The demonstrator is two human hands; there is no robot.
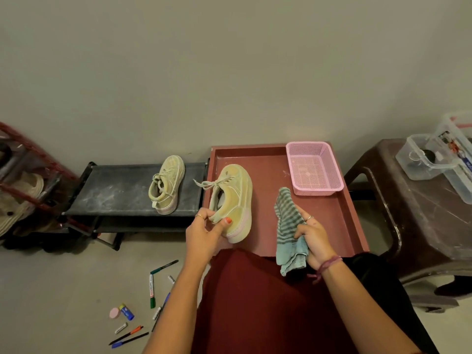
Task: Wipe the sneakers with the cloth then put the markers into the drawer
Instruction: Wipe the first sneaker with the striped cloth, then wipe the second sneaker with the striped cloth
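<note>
A: Where is there room in the red drawer [339, 208]?

B: Its middle floor lies bare. The pink basket [314, 168] fills the far right corner, and a sneaker [233, 198] stands over the left edge.

A: And the black rack [115, 190]?

B: Open on its left half; the other sneaker [167, 183] sits toward its right end.

A: The floor?

B: Markers [152, 290] lie scattered at lower left, the brown stool [421, 226] blocks the drawer's right side.

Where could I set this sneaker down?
Bare drawer floor lies between the held sneaker and the pink basket. The dusty shoe rack is free left of the other sneaker. Markers crowd the floor at lower left.
</note>
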